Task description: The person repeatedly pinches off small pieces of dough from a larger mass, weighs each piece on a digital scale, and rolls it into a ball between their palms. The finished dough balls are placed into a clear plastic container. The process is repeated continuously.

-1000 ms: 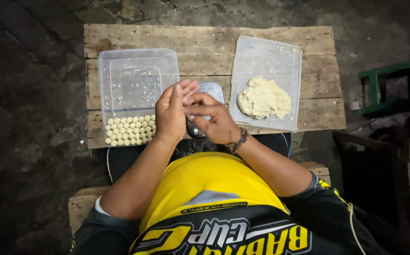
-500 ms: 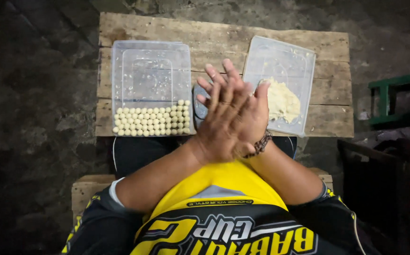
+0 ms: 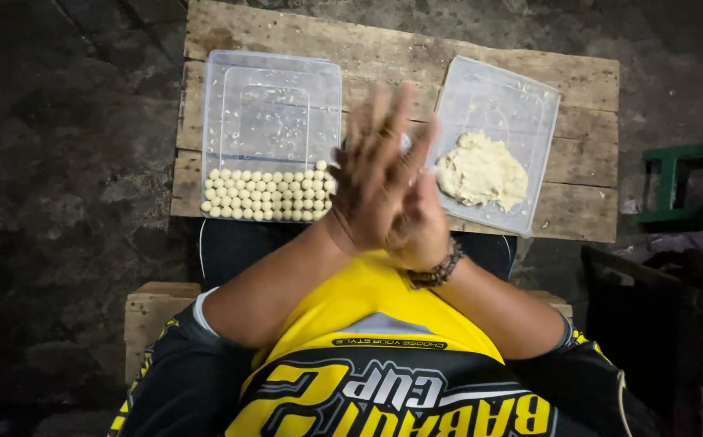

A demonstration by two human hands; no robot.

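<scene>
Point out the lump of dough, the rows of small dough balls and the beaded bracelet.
lump of dough (image 3: pixel 482 171), head view, middle of the pale mound.
rows of small dough balls (image 3: pixel 264 197), head view, centre of the rows in the left tray.
beaded bracelet (image 3: pixel 436 268), head view, on the dark beads at the wrist.

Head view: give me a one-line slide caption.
Left hand pressed over right hand above a wooden table, between a clear container of small dough balls and a tray of dough.

Two clear plastic trays (image 3: pixel 270 89), one dough lump (image 3: pixel 482 171), roughly forty dough balls (image 3: pixel 266 194)
</scene>
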